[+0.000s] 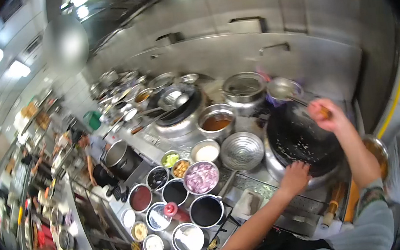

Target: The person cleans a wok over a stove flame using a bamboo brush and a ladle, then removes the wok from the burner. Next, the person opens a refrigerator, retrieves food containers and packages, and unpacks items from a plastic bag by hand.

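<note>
Clearly, in the head view, gripping the wooden-looking end of a ladle (pixel 299 101) with the right hand (pixel 324 113), curled tightly round it above the black wok (pixel 283 131), near the right end of the steel table (pixel 250 184). Pointing the ladle's long axis away from that hand, leftward and toward the table's back edge, as far as a purplish-rimmed bowl (pixel 299 87); cannot tell whether inside it or over it. Much nearer to the ladle with the right hand than with the left hand (pixel 297 177), placed at the wok's rim on the side facing the table's front edge. Slightly bent at the fingers there, but cannot tell whether clamped on the rim or merely resting. Placed, as for the wok, below and a little left of the right hand, and just beyond the left hand toward the back edge. Dotted inside with small pale bits (pixel 301 144). Noting, just left of the wok, a perforated strainer (pixel 242 150) with its handle toward the front edge, and pinkish slices (pixel 201 177) farther left
</note>
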### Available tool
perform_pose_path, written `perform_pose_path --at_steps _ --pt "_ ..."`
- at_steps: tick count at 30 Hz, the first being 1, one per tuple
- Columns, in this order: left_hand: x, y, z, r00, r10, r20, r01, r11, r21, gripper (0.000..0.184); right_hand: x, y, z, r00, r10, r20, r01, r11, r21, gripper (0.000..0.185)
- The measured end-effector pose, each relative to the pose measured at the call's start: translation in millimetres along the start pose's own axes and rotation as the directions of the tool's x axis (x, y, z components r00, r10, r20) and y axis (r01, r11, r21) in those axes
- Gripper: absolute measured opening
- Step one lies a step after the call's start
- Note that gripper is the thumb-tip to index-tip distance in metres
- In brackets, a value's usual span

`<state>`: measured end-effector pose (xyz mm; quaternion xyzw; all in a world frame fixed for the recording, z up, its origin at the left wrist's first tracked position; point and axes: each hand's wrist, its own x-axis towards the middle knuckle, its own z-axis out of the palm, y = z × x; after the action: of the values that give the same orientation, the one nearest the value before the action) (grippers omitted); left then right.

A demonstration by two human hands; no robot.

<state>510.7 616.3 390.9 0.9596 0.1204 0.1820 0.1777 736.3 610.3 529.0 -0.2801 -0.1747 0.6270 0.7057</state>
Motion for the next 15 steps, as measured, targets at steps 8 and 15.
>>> perform_pose_path --at_steps 8,15 --pt "-0.3 -20.6 33.8 0.991 -0.083 -0.101 0.080 0.996 -0.036 0.031 -113.8 0.0 -24.4 0.930 0.074 -0.361 -0.154 0.968 -0.198 0.012" --pt "-4.9 -22.0 42.1 0.978 -0.004 -0.211 -0.017 0.995 -0.098 0.011 -177.3 6.5 -18.1 0.892 -0.056 -0.449 -0.246 0.773 -0.585 0.012"
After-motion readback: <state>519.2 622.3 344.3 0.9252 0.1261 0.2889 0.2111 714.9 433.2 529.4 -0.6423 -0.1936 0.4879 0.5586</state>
